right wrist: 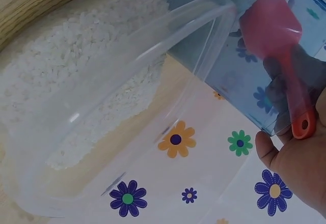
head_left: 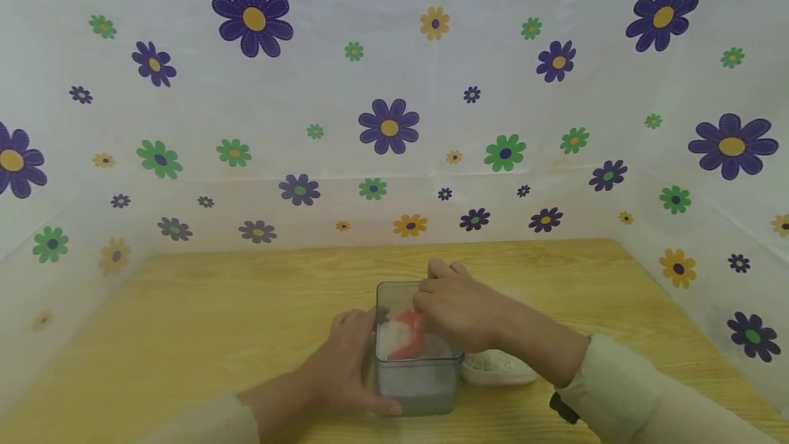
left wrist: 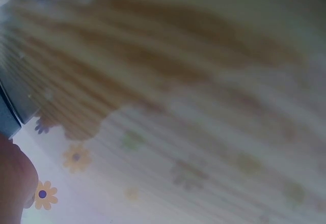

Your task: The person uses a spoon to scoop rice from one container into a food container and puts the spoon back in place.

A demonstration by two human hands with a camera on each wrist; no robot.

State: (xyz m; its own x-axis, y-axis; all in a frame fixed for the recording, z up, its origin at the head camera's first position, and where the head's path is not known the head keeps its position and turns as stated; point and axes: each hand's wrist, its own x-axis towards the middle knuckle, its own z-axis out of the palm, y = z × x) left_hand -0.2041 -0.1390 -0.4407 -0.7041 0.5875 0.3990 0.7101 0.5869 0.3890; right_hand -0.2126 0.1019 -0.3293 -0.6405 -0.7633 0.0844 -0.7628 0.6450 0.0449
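A see-through grey-blue rectangular container (head_left: 419,387) stands on the table with white rice (head_left: 392,338) inside. My left hand (head_left: 345,365) holds it from the left, fingers along the side and thumb round the front corner. In the left wrist view only part of that hand (left wrist: 16,180) and the container's edge (left wrist: 9,117) show. With my right hand (head_left: 462,310) I grip a red scoop (head_left: 411,336), reaching down over the container's right rim. The right wrist view shows the scoop's bowl (right wrist: 272,23) inside the container, some rice at its tip.
Just right of the container sits a clear plastic tub (head_left: 502,377), partly under my right forearm, with more rice (right wrist: 76,76) in it. The wood-grain table (head_left: 216,307) meets a white flowered curtain (head_left: 333,88) at the back and sides.
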